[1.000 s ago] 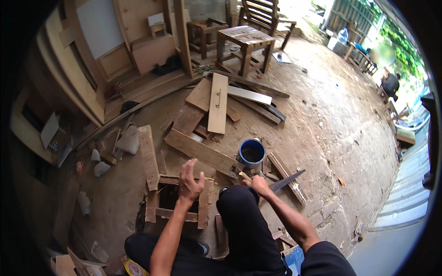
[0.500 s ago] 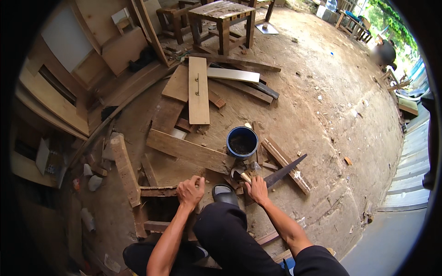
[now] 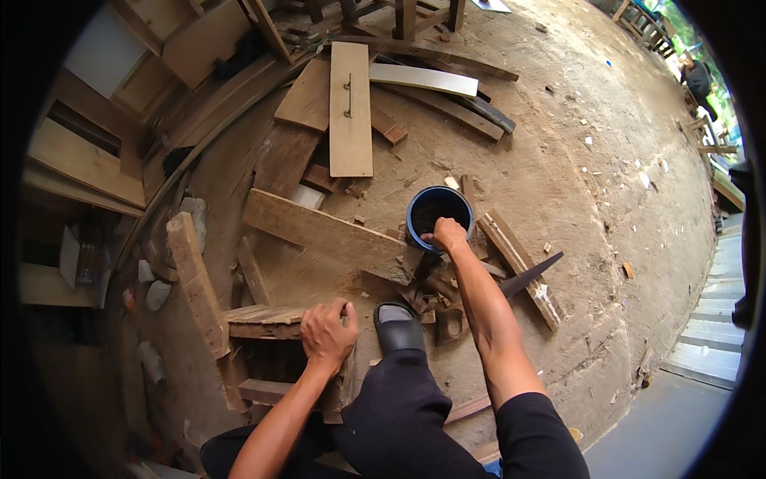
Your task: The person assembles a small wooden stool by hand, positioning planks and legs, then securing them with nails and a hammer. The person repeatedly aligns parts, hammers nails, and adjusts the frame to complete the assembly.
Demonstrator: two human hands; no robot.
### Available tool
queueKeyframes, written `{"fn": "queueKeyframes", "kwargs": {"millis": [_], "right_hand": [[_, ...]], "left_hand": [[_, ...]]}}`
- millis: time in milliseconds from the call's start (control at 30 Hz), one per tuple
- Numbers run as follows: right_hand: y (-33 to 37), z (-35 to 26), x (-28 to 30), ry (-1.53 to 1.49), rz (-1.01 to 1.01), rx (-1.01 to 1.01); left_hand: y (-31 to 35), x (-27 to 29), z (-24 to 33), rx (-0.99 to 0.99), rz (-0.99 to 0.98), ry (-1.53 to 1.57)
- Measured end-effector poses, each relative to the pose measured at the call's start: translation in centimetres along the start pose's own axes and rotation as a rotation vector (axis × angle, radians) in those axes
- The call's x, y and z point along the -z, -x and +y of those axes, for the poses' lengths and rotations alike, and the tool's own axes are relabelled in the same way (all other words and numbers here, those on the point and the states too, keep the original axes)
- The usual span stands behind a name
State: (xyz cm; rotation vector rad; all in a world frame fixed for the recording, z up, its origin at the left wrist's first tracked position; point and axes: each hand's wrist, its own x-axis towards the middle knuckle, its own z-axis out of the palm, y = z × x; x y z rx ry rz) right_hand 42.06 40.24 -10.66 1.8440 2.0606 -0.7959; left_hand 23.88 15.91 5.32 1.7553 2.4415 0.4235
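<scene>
My right hand (image 3: 448, 233) reaches over the near rim of a round blue bucket (image 3: 412, 209). Its fingers curl down inside, over dark contents; the fingertips, and whatever they grip, are hidden. Lower left, my left hand (image 3: 327, 334) rests with curled fingers at the edge of a rough wooden frame (image 3: 267, 314). Anything within that hand does not show. Just right of my right forearm, a dark tapered saw blade (image 3: 533, 275) lies across a wooden batten (image 3: 523, 271). Between my shoe (image 3: 397, 326) and that forearm lie several small wood pieces and a brown looped object (image 3: 451, 323).
A pale board with a metal handle (image 3: 351, 112) lies on stacked planks beyond the bucket. A long plank (image 3: 319, 231) stretches left of it. Wooden panels (image 3: 88, 160) lean at the left. A person (image 3: 698, 84) is at the far right, and corrugated metal sheeting (image 3: 702, 319) stands nearer.
My right hand has left the pale handle beside the saw and moved forward into the bucket. My left hand stays by the wooden frame. The whole view has tilted downward.
</scene>
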Motion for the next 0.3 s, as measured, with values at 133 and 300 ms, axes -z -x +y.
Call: {"fn": "queueKeyframes", "kwargs": {"millis": [133, 300], "right_hand": [[-1.9, -0.7, -3.0, 0.147, 0.119, 0.022], [-4.4, 0.9, -4.1, 0.049, 0.027, 0.124]], "left_hand": [[-0.1, -0.4, -0.3, -0.028, 0.033, 0.022], [-0.2, -0.5, -0.2, -0.02, 0.012, 0.037]]}}
